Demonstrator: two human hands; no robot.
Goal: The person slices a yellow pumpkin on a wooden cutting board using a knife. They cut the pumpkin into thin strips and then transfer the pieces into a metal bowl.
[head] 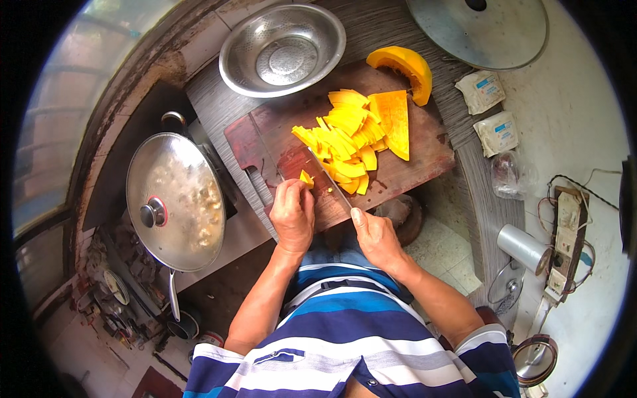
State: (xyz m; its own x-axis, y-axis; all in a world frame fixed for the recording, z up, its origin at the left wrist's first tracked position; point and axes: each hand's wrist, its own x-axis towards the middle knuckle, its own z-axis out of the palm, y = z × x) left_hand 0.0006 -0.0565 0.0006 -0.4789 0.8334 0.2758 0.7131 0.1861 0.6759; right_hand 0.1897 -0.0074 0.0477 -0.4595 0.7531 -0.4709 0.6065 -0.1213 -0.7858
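My left hand (292, 211) pinches a small piece of pumpkin (307, 179) above the near left part of a wooden cutting board (413, 169). The handle of a kitchen knife (329, 179) is inside my right hand (375, 236). Its blade points away from me, edge-on, along the near left side of a heap of thin pumpkin slices (348, 134). To the right of the heap lies a larger flat slab of pumpkin (393, 122). A thick curved pumpkin wedge (410, 69) with its rind rests at the board's far right corner.
A perforated steel colander (323, 59) stands beyond the board. Left is a lidded pan (174, 199) on the stove, food visible through the glass. A large lid (482, 35) leans at far right. White packets (497, 133) and a power strip (565, 234) are along the right wall.
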